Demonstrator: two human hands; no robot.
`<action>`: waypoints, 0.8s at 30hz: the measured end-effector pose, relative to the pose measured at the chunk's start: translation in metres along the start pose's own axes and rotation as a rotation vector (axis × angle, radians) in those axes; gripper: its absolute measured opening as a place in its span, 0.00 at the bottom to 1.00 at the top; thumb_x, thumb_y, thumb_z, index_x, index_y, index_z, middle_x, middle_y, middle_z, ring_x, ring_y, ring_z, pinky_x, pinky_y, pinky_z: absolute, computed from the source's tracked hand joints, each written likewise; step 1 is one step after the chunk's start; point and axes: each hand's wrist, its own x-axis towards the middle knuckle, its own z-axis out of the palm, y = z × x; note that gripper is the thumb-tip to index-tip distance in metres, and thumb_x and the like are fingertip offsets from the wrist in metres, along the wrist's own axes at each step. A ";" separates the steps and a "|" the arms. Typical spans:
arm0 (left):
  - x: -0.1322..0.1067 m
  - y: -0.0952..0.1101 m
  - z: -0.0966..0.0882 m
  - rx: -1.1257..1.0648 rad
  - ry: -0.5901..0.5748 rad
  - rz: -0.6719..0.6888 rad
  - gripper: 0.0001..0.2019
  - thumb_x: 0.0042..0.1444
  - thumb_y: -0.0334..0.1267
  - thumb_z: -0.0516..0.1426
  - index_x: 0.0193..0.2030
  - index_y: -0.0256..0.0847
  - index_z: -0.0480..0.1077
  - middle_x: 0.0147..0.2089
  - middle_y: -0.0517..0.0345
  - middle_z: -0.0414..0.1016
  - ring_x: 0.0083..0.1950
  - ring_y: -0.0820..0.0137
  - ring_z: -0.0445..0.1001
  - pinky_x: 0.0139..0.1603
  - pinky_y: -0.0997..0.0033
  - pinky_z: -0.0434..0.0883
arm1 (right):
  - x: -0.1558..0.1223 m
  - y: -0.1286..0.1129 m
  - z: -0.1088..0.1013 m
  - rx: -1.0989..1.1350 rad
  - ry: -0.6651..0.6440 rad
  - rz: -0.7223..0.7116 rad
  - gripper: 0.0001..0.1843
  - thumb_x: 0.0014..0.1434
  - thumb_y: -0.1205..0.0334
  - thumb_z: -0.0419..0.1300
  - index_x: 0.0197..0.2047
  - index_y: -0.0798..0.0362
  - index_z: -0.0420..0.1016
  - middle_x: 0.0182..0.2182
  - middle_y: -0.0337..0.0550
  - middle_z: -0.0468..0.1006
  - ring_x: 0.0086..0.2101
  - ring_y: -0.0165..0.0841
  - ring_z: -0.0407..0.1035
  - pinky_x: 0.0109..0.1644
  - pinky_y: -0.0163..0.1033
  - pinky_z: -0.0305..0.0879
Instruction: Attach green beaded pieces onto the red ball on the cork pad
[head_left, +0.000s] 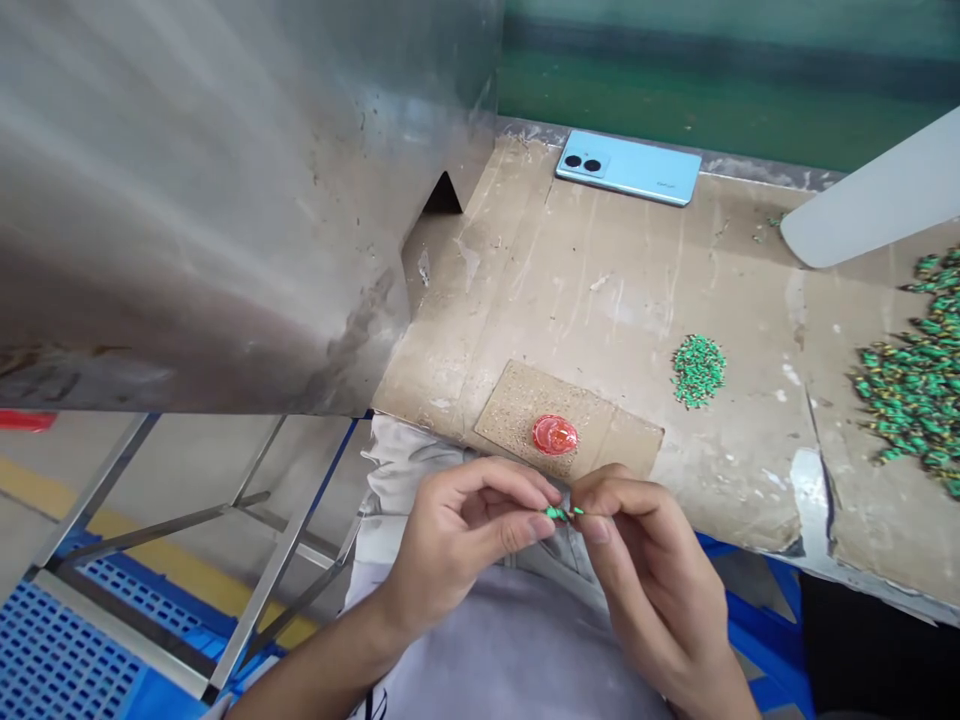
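A dented sheet of galvanized steel (187, 200) looms over my left side, and a green-painted wall (675, 80) runs behind the worktop (600, 300), which is covered in scuffed brown cardboard. Below on my left, I can see a blue plastic floor grating (60, 650) and slim steel frame bars (277, 540). A curved white panel (877, 190) reaches over the far right corner, and a light-blue smartphone (628, 167) lies near the back edge. A broad heap of small green-and-gold parts (911, 385) spreads along the right, with a smaller green heap (698, 370) nearer the middle. Close to me sits a speckled tan board (525, 420) carrying a round red translucent disc (555, 434).

Just above my lap, my left hand (457, 540) and right hand (645, 560) are both closed in a fine pinch on one small green piece (559, 513). It looks light, stiff and easy to drop, so fingertip pressure at its ends seems best.
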 end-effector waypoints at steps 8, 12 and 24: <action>-0.001 0.000 0.000 0.189 0.054 0.063 0.06 0.59 0.29 0.73 0.37 0.41 0.82 0.39 0.60 0.88 0.43 0.73 0.86 0.47 0.81 0.81 | -0.001 0.000 0.005 0.052 0.081 0.012 0.05 0.77 0.67 0.56 0.48 0.47 0.70 0.35 0.38 0.76 0.36 0.30 0.76 0.40 0.32 0.76; 0.002 0.001 -0.004 0.413 -0.016 0.113 0.11 0.62 0.29 0.70 0.50 0.45 0.86 0.44 0.59 0.88 0.45 0.73 0.85 0.49 0.81 0.79 | 0.003 -0.002 0.005 0.119 0.082 0.033 0.04 0.77 0.66 0.57 0.49 0.47 0.72 0.36 0.38 0.78 0.36 0.29 0.76 0.42 0.31 0.76; 0.001 -0.001 -0.006 -0.111 -0.116 -0.142 0.08 0.64 0.28 0.69 0.47 0.45 0.86 0.42 0.61 0.89 0.42 0.75 0.88 0.47 0.80 0.84 | -0.003 0.000 -0.003 0.071 0.059 0.079 0.06 0.74 0.68 0.60 0.47 0.47 0.74 0.34 0.37 0.77 0.34 0.28 0.75 0.39 0.29 0.76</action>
